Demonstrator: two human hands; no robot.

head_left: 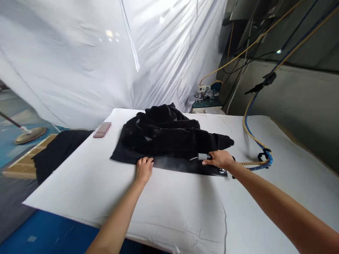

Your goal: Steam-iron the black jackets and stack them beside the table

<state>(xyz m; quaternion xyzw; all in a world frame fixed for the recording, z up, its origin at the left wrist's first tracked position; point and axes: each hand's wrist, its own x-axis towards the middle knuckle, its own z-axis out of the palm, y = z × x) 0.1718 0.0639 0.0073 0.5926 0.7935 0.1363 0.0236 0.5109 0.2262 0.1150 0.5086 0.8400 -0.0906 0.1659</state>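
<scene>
A black plush garment lies bunched on the white padded table, its flat dark edge towards me. My right hand is wrapped round the handle of a steam iron, which rests on the right part of that flat edge; most of its body is hidden under the hand. Faint steam hangs over the cloth to its left. My left hand lies on the near edge of the cloth, left of the iron, fingers bent and close together; whether they pinch the fabric is hidden.
Blue and yellow hoses hang at the right and run to the iron. A pixelated reddish item lies at the table's back left. White sheeting hangs behind. Dark cloth lies beyond the left edge.
</scene>
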